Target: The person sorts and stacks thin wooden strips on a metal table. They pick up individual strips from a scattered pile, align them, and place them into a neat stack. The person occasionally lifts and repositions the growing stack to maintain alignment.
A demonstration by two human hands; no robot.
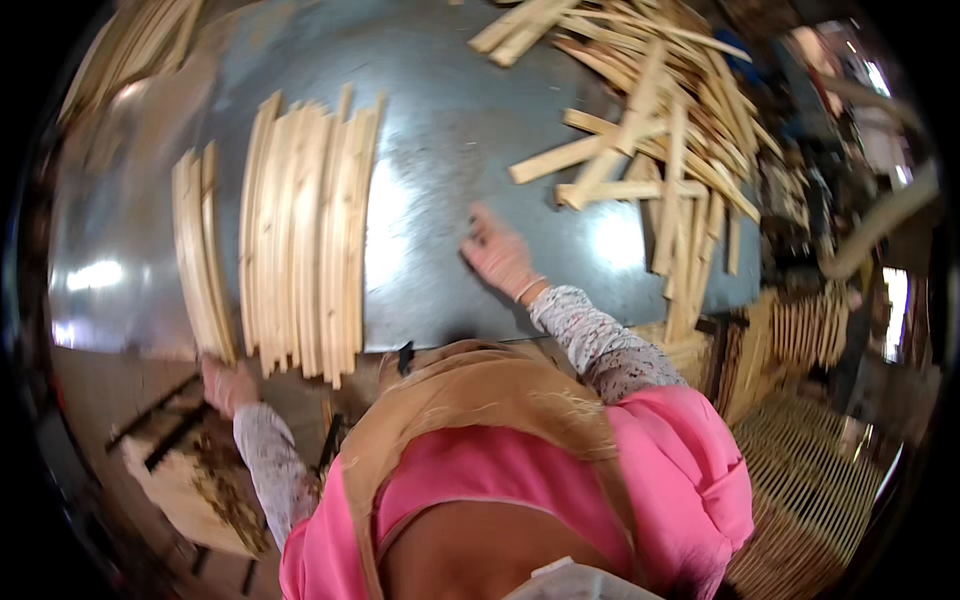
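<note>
At the near edge of the metal table, my left hand (228, 386) closes round the near end of the leftmost wooden strips (198, 260). How many it grips is hidden by the fingers. To their right lies a wider row of long, pale wooden strips (305, 230), side by side and with uneven ends. My right hand (497, 258), in a thin pale glove, is over the bare metal right of that row. Its index finger points away from me and its thumb stands apart, with nothing visible between them.
A grey metal table (440, 130) spans the view. Loose wooden strips pile up in a tangled heap (660, 150) at the far right. More strips (130, 50) lie at the far left. Stacked wood (810, 330) stands beside the table's right end; a pale wooden block (190, 495) sits below left.
</note>
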